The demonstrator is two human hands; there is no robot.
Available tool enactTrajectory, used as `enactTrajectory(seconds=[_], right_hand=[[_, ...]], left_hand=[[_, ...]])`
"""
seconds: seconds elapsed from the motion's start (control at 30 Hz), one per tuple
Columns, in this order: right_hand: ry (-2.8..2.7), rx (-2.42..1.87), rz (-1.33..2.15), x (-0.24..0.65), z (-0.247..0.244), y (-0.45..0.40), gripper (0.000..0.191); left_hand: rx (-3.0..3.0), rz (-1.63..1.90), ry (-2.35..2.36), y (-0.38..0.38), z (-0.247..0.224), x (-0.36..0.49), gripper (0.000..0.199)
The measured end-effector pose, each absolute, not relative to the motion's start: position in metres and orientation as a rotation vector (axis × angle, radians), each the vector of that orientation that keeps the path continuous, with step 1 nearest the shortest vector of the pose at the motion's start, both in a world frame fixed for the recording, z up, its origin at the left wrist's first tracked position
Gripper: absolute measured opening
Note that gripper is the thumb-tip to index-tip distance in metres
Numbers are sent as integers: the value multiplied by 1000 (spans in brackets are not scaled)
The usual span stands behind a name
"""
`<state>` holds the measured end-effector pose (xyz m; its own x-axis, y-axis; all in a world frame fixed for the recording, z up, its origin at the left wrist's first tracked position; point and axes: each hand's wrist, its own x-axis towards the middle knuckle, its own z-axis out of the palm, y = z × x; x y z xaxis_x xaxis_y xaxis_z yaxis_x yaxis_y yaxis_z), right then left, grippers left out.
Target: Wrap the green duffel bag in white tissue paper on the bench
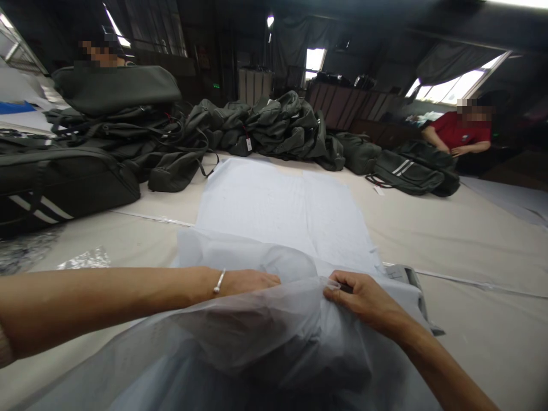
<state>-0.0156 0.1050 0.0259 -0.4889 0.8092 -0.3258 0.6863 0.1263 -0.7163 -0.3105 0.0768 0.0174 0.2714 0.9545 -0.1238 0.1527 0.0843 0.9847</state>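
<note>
Head view: thin, crinkled translucent sheet (299, 319), lower centre
Right hand (357, 294): fingers pinching its fold
Left hand (250, 279): fingertips veiled, cannot tell
Table (428, 228): pale, smooth
Room (218, 40): dim

Thin translucent plastic (295, 337), crumpled, loosely bunched

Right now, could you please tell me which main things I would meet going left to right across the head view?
Large striped bag → small dark bag → silver bracelet → left hand → right hand → smaller striped bag.
</note>
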Motion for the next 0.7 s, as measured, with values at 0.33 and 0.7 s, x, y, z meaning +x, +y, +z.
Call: enactTrajectory(seconds=[0.33, 0.7], right_hand=[[-2307, -1590, 1399, -10, 10, 122, 40], [-2227, -1613, 1452, -3, 9, 124, 47]], left_hand=[[1655, 84, 1219, -27, 149, -450, 96], [1930, 135, 1659, -24, 94, -509, 15]])
